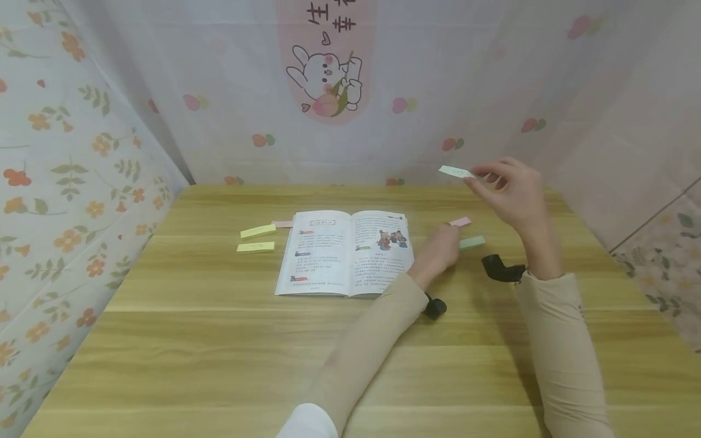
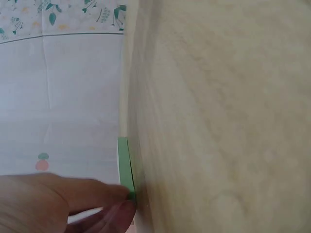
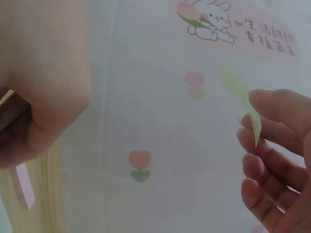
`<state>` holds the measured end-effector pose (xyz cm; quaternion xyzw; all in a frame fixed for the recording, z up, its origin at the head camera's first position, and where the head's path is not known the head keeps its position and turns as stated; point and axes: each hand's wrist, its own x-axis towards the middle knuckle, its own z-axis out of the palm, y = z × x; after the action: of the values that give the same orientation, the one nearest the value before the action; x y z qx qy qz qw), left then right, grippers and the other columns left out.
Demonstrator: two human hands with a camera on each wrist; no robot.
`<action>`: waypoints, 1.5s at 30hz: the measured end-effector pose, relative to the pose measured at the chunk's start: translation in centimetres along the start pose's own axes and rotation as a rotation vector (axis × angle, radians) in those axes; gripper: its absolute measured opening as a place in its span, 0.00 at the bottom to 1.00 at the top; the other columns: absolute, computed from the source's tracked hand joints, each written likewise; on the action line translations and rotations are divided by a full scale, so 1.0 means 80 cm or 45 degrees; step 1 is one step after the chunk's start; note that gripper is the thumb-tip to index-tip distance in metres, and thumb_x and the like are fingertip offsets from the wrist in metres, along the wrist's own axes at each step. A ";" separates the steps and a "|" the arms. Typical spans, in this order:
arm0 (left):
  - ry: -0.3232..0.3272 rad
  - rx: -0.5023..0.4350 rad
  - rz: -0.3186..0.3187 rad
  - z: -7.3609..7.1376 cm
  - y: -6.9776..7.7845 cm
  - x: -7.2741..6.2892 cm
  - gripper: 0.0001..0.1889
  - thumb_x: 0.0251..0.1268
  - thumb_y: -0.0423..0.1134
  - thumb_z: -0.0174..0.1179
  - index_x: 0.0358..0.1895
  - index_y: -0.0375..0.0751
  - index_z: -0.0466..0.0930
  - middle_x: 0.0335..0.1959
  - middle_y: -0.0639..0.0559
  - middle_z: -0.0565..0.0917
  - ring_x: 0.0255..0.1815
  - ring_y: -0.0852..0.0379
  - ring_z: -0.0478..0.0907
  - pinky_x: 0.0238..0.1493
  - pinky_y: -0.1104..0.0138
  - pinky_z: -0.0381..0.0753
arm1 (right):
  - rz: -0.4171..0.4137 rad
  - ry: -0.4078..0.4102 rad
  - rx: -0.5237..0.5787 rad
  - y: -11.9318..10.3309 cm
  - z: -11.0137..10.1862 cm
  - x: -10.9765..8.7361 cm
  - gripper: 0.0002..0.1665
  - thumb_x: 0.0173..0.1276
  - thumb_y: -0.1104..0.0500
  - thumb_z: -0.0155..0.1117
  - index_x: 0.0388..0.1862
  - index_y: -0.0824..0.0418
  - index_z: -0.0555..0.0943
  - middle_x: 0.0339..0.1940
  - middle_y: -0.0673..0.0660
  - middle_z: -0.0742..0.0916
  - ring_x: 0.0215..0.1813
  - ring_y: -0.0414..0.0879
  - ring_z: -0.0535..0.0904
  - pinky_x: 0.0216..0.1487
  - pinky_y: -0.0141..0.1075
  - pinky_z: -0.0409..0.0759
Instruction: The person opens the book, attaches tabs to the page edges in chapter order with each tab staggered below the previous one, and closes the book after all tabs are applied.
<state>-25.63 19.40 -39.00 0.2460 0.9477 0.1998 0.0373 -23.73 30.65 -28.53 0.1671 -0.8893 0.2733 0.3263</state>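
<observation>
Between thumb and fingers my right hand [image 1: 512,188] pinches a thin pale green sticky note [image 1: 454,171], raised above the table's back right; one end of the strip sticks out past the fingertips. My left hand [image 1: 440,250] reaches across the right edge of an open book [image 1: 320,255]. Its thumb and finger grip the near end of a green sticky note pad [image 2: 125,162] lying on the table. A pink sticky note pad [image 1: 460,222] lies just beyond that hand, partly covered by it.
Two yellow sticky notes [image 1: 258,231] lie left of the book, with a pink strip [image 1: 282,224] poking out at its left edge. A black wrist mount [image 1: 501,269] hangs from each wrist. A printed curtain [image 1: 230,91] hangs behind the wooden table [image 1: 219,359].
</observation>
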 end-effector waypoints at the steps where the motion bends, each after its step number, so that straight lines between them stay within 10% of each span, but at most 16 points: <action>1: -0.009 0.009 0.015 -0.001 0.000 0.000 0.09 0.75 0.30 0.55 0.48 0.42 0.84 0.39 0.52 0.84 0.27 0.63 0.75 0.24 0.77 0.74 | -0.004 0.001 0.003 0.000 0.001 0.000 0.12 0.61 0.61 0.77 0.43 0.65 0.89 0.37 0.63 0.87 0.33 0.45 0.74 0.36 0.24 0.68; 11: -0.140 0.138 0.129 -0.024 0.001 -0.016 0.18 0.72 0.39 0.61 0.63 0.50 0.78 0.59 0.53 0.79 0.55 0.60 0.76 0.50 0.71 0.78 | -0.037 -0.103 0.003 0.000 0.009 0.001 0.11 0.66 0.62 0.73 0.45 0.66 0.89 0.39 0.63 0.88 0.35 0.52 0.79 0.35 0.22 0.69; 21: -0.088 0.286 0.164 -0.050 -0.024 -0.047 0.15 0.76 0.43 0.57 0.61 0.48 0.80 0.56 0.48 0.79 0.45 0.57 0.77 0.41 0.68 0.80 | -0.039 -0.278 -0.033 0.005 0.029 -0.001 0.11 0.69 0.62 0.69 0.46 0.68 0.87 0.42 0.64 0.87 0.33 0.52 0.77 0.35 0.34 0.71; 34: -0.016 0.356 0.079 -0.088 -0.105 -0.087 0.24 0.76 0.43 0.56 0.71 0.42 0.72 0.66 0.39 0.74 0.56 0.49 0.77 0.47 0.62 0.82 | -0.057 -0.453 0.004 0.011 0.066 -0.005 0.11 0.70 0.64 0.68 0.46 0.70 0.86 0.38 0.64 0.86 0.29 0.48 0.73 0.33 0.37 0.71; 45: -0.144 0.369 -0.003 -0.095 -0.122 -0.101 0.28 0.73 0.48 0.60 0.72 0.43 0.71 0.62 0.40 0.74 0.56 0.49 0.71 0.51 0.60 0.80 | 0.028 -0.663 0.057 0.016 0.085 -0.015 0.12 0.70 0.63 0.68 0.49 0.68 0.86 0.41 0.63 0.87 0.26 0.47 0.73 0.28 0.37 0.71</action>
<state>-24.24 4.96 -36.12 0.2585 0.9633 0.0465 0.0550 -26.78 27.78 -34.15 0.2291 -0.9388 0.2444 0.0796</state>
